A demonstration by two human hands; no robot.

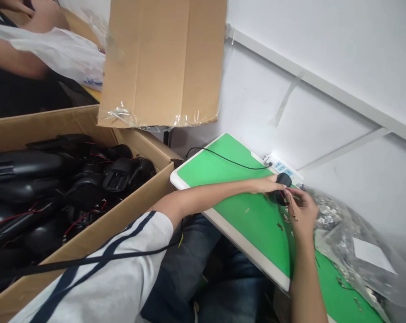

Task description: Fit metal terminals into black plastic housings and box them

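My left hand (266,184) reaches across the green mat (223,179) and grips a small black round part (281,188) near the mat's far edge. My right hand (302,211) is beside it, fingers pinched on thin red wires (287,195) coming from that part. A few small metal pieces (284,222) lie on the mat just below the hands.
A large cardboard box (122,211) full of black plastic parts with red wires (71,188) stands to the left. A white power strip (284,167) with a black cable (223,159) lies behind the mat. A clear bag of small metal parts (351,242) sits at right. Another person's arm (17,58) is at top left.
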